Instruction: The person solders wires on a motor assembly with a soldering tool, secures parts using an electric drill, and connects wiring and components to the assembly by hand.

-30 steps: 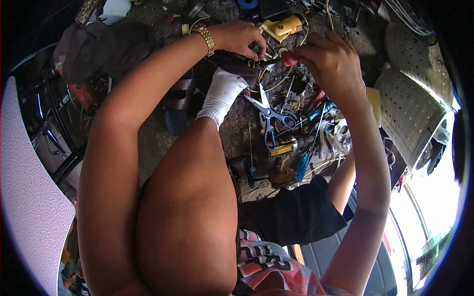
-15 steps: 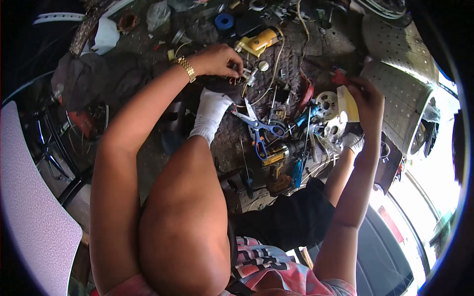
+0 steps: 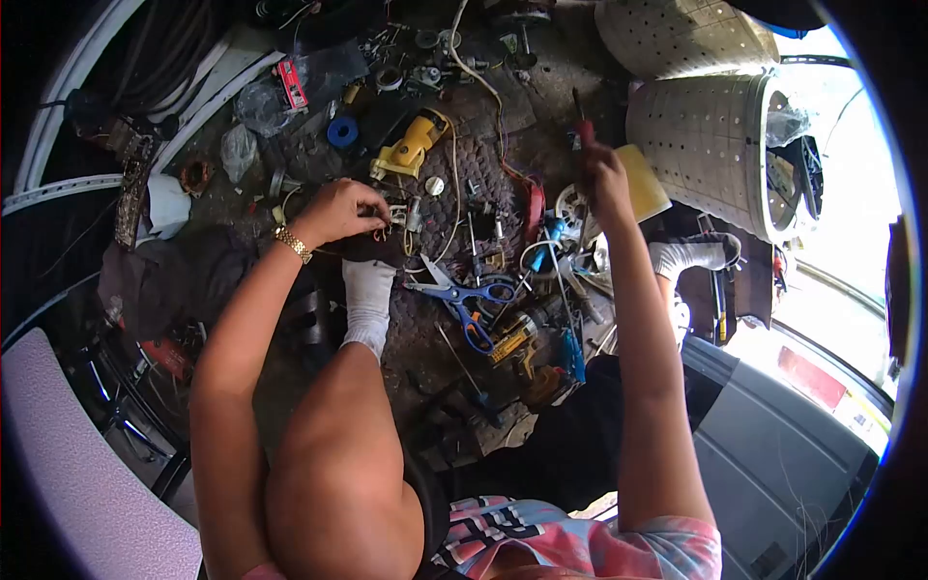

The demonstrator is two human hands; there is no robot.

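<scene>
My left hand (image 3: 346,212), with a gold bracelet (image 3: 292,245) at the wrist, is pinched on a thin copper-coloured wire (image 3: 383,232). Right beside those fingertips is a small metal fitting (image 3: 412,215), close to my shoe toe. My right hand (image 3: 606,182) is raised, wrapped round a red-handled screwdriver (image 3: 585,133) whose shaft points up and away. Below and between the hands lie blue-handled scissors (image 3: 469,295), blades partly apart. A yellow power tool (image 3: 414,143) rests beyond my left hand, with a white round cap (image 3: 434,186) near it.
A yellow-black drill (image 3: 514,340) and teal-handled tools (image 3: 572,353) lie on the cluttered floor. Perforated metal drums (image 3: 691,145) stand at the right, behind a yellow board (image 3: 644,184). A blue tape roll (image 3: 341,131) and a cable (image 3: 493,87) lie farther off.
The head view has shifted, showing more of the far floor. My right hand has moved leftward past the yellow board with the screwdriver. My left hand keeps its pinch by the metal fitting.
</scene>
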